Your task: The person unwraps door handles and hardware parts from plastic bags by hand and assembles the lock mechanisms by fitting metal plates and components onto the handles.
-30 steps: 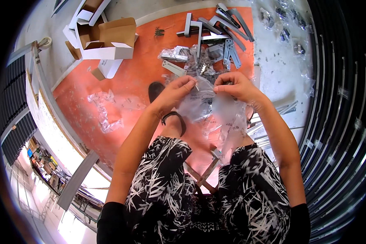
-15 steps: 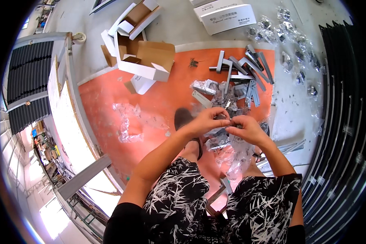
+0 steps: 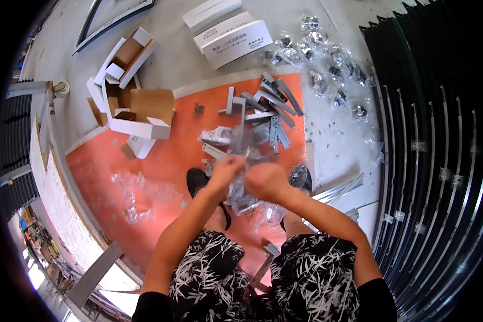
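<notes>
My left hand (image 3: 227, 172) and my right hand (image 3: 266, 180) are raised close together above the orange floor sheet (image 3: 94, 166). The left fingers are pinched; whatever they grip is too small and blurred to make out. My right hand is smeared by motion, its fingers curled in, and its contents are hidden. Below and around both hands lies crumpled clear plastic wrapping (image 3: 269, 213). Just beyond is a heap of grey metal door or window handles (image 3: 276, 102), with flat plates with holes (image 3: 274, 131) among them. A wrapped silver part (image 3: 218, 135) lies at its left.
Open cardboard boxes (image 3: 161, 129) stand at the far left, closed white boxes (image 3: 236, 44) at the back. Bagged small parts (image 3: 335, 72) are scattered at right, beside long black profiles (image 3: 413, 145). A metal-framed rack (image 3: 70, 150) borders the left. Small screws (image 3: 198, 109) lie on the sheet.
The view has swung to the right, so the scene sits further left. My hands have moved slightly apart from their fingertip-to-fingertip pinch, and the right hand has blurred.
</notes>
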`<state>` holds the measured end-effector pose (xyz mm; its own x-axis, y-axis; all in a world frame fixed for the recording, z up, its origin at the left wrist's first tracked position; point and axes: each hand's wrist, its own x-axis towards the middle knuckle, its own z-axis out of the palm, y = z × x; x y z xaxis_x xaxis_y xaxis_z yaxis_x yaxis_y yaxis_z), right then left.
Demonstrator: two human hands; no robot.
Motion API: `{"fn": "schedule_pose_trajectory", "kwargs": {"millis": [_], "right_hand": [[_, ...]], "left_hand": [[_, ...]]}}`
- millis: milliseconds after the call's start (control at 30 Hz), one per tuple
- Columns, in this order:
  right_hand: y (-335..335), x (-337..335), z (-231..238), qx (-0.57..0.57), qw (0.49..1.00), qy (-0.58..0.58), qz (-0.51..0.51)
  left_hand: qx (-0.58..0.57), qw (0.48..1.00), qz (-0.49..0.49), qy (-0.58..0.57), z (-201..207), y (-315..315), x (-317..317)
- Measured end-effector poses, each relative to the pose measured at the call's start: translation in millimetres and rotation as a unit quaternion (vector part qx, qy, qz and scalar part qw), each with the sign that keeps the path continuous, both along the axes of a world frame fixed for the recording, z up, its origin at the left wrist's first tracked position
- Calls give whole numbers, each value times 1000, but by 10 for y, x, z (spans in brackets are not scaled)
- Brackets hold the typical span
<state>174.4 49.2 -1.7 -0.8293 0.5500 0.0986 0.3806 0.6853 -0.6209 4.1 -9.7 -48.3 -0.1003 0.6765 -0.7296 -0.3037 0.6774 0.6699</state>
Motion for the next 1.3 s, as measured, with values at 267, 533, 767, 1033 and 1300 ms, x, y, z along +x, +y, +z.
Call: {"fn": "schedule_pose_trajectory", "kwargs": {"millis": [267,533,767,1033,1300], "right_hand": [[-261,150,274,-279,900,-143,303],[-113,386,400,-295,955,-31,5],[-52,92,211,-216,974,35,-51],[-261,100,38,-388,915,-12,-108],[-206,397,26,-144,980,-45,-127]], "left_hand": [[3,965,226,-130,-15,250,-628],[130,958,202,-155,396,355,-1263],[146,939,217,-223,410,344,-985],[157,953,176,-191,838,509,-519],[89,990,67,83,733,325,-508]]}}
